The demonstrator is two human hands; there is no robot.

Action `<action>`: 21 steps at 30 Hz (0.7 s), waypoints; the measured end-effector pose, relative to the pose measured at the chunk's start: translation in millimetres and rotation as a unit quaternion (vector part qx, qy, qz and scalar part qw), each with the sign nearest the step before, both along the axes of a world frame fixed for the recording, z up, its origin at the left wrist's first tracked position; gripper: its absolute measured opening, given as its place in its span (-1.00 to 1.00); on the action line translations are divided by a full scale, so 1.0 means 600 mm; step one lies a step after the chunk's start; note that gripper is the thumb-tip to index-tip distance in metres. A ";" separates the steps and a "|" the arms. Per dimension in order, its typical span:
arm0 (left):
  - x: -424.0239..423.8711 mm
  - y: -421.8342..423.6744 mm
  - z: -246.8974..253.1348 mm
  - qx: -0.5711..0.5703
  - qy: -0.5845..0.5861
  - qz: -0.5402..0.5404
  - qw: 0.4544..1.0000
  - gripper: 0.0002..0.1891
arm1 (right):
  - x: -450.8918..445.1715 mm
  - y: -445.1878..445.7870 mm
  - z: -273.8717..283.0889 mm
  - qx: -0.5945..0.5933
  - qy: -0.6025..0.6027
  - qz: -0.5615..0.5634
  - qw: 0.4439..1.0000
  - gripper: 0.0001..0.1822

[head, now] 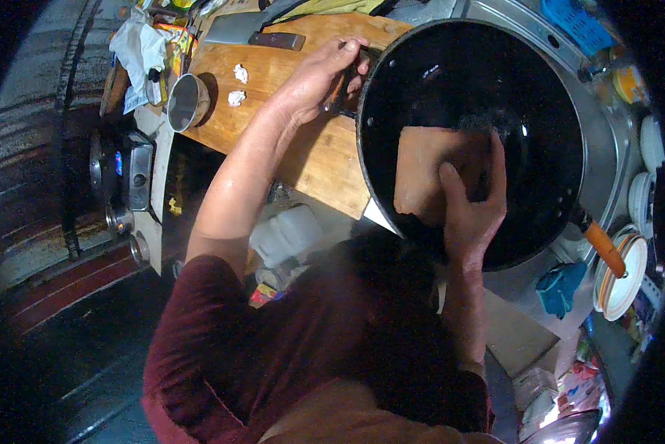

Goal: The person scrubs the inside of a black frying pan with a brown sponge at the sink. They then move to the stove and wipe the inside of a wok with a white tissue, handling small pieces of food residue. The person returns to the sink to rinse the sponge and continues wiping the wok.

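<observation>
A large, deep black wok [476, 83] fills the right of the view, its inside facing up at me. My left hand [340, 77] grips the dark side handle on the wok's left. Inside the wok, my right hand [476, 205] holds a flat, roughly square brown piece [421, 161] against the dark surface, thumb lying on top. Whether that piece is a sponge, a cloth or something else, I cannot tell. Some of my right fingertips are lost in shadow. An orange-brown wooden handle [604, 247] juts from the wok's lower right rim.
On the wooden cutting board [310, 161] lie a cleaver [235, 29], two crumpled white scraps [237, 99] and a metal cup [188, 104] at the edge. A gas stove [138, 172] burns blue at left. Behind the wok are a steel sink [601, 133], stacked plates [624, 277] and a teal cloth [560, 288].
</observation>
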State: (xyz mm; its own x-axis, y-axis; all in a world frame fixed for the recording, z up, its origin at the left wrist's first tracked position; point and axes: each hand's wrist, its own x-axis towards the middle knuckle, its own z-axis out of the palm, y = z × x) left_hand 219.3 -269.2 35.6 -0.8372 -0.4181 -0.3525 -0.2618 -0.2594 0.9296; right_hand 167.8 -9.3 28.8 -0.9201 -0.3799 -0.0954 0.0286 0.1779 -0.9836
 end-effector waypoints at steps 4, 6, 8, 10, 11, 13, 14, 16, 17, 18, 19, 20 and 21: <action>0.016 0.006 -0.016 0.103 0.087 0.008 0.991 -0.55 | 0.003 0.000 -0.008 0.000 0.011 0.012 1.000 -0.26; 0.017 0.018 -0.013 0.022 0.062 0.039 0.997 -0.56 | 0.005 -0.003 -0.007 -0.027 -0.015 0.015 0.999 -0.25; 0.015 0.023 -0.019 -0.029 0.065 0.069 0.995 -0.59 | 0.003 -0.007 -0.006 -0.046 -0.029 0.018 0.998 -0.24; 0.013 0.027 -0.016 -0.075 0.058 0.066 0.993 -0.60 | -0.010 -0.012 -0.007 -0.060 -0.031 0.018 0.998 -0.25; 0.013 0.028 -0.014 -0.099 0.054 0.067 0.991 -0.60 | -0.021 -0.017 -0.001 -0.071 -0.019 0.020 0.997 -0.25; 0.014 0.021 -0.035 -0.108 0.076 0.077 0.988 -0.61 | -0.044 -0.036 0.005 -0.095 0.001 0.022 0.995 -0.25; 0.013 0.018 -0.043 -0.112 0.086 0.080 0.987 -0.62 | -0.061 -0.053 0.011 -0.139 -0.022 0.041 0.989 -0.24; 0.013 0.021 -0.040 -0.115 0.085 0.082 0.986 -0.63 | -0.098 -0.097 0.016 -0.225 -0.072 0.079 0.968 -0.23; 0.013 0.022 -0.036 -0.116 0.085 0.081 0.986 -0.63 | -0.103 -0.115 0.019 -0.248 -0.076 0.075 0.963 -0.20; 0.014 0.020 -0.035 -0.118 0.083 0.082 0.986 -0.63 | -0.104 -0.130 0.022 -0.242 -0.097 0.068 0.963 -0.18; 0.016 0.019 -0.036 -0.119 0.081 0.082 0.986 -0.63 | -0.107 -0.142 0.025 -0.235 -0.118 0.060 0.963 -0.17; 0.015 0.019 -0.037 -0.121 0.079 0.082 0.986 -0.63 | -0.116 -0.146 0.012 -0.238 -0.121 0.080 0.960 -0.14; 0.010 0.017 -0.042 -0.109 0.081 0.079 0.988 -0.63 | -0.112 -0.145 0.010 -0.228 -0.123 0.081 0.962 -0.15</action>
State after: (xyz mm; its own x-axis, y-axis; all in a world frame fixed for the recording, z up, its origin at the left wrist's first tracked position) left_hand 225.6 -258.8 10.1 -0.7930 -0.5997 -0.1068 -0.0770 -0.0751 0.9942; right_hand 100.8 -96.5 35.0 -0.8161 -0.5704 -0.0925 0.2797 -0.2498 -0.9270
